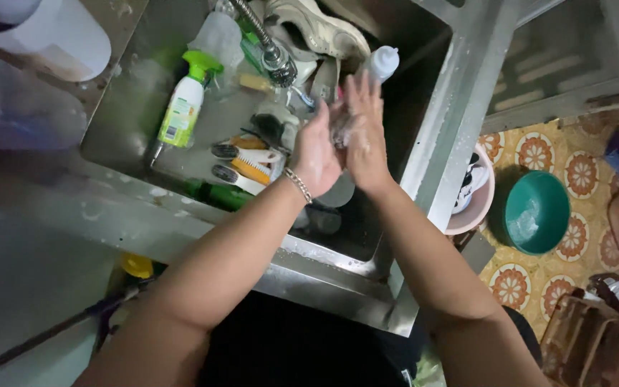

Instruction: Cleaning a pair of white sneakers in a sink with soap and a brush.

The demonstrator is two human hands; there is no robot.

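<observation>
1. Left hand [315,154] and right hand [363,136] pressed palm to palm over the steel sink [424,154], fingers extended, gripping nothing; suds between them, possibly soap, view blurred.
2. Faucet [275,57] just above-left of the hands.
3. Spray bottle [183,107] and brushes [246,163] lie in the basin, left.
4. Green bowl [536,212] on the tiled floor, right.

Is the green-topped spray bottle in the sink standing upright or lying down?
Lying down. The spray bottle rests on its side on the sink floor, green trigger head pointing away from the person, left of the brushes.
</observation>
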